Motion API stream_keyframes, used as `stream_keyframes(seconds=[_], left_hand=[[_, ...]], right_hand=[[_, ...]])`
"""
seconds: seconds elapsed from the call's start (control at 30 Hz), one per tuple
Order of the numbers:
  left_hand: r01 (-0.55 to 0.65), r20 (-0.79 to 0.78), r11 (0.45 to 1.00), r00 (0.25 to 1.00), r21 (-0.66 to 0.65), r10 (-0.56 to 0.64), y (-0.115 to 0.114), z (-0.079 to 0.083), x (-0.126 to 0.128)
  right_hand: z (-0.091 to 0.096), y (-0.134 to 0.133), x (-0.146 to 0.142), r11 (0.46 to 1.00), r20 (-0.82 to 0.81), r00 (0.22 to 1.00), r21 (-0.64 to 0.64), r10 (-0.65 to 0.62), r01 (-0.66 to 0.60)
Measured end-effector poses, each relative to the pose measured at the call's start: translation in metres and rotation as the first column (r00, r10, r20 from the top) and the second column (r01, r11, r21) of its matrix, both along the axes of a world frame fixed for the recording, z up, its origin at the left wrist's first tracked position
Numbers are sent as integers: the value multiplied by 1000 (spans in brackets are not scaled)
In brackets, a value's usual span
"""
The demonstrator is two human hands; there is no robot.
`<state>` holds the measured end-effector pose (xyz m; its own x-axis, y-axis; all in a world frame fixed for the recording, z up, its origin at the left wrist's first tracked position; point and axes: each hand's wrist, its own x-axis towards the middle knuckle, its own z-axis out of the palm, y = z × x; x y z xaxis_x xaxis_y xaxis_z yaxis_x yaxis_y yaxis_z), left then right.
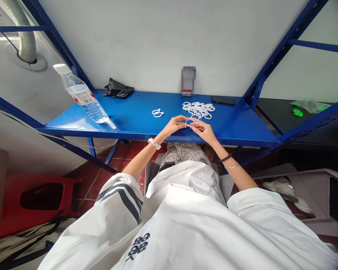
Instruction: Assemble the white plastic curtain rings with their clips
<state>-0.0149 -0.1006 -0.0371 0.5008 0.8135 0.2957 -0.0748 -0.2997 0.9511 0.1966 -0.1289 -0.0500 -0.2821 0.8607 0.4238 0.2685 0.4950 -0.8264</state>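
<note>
My left hand (175, 125) and my right hand (203, 129) meet over the front of the blue shelf (135, 112), fingers pinched on one small white plastic ring (189, 122) held between them. Just behind my hands lies a heap of several white rings (198, 109). A joined pair of white rings (157, 112) lies apart to the left of the heap. A white watch sits on my left wrist, bracelets on my right.
A clear water bottle (83, 95) stands at the shelf's left. A crumpled black bag (118, 89), a small box (188, 81) and a dark phone (223, 100) lie along the back wall. Blue frame struts rise on both sides. A red stool (36, 198) stands below left.
</note>
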Motion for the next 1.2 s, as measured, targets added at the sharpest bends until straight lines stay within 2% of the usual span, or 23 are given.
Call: stream_keyframes(seconds=[0.37, 0.73, 1.03, 1.2], left_hand=[[-10, 70, 999, 997, -33, 12, 5, -5, -2], [-15, 49, 999, 999, -49, 17, -1, 2, 0], [-37, 29, 999, 999, -37, 38, -3, 2, 2], [-45, 36, 998, 998, -32, 46, -3, 2, 2]], right_hand=[[4, -2, 4, 998, -27, 998, -27, 52, -52], [-1, 2, 4, 998, -84, 996, -66, 7, -12], [4, 3, 2, 998, -154, 988, -68, -9, -1], [2, 7, 4, 996, -137, 990, -80, -40, 29]])
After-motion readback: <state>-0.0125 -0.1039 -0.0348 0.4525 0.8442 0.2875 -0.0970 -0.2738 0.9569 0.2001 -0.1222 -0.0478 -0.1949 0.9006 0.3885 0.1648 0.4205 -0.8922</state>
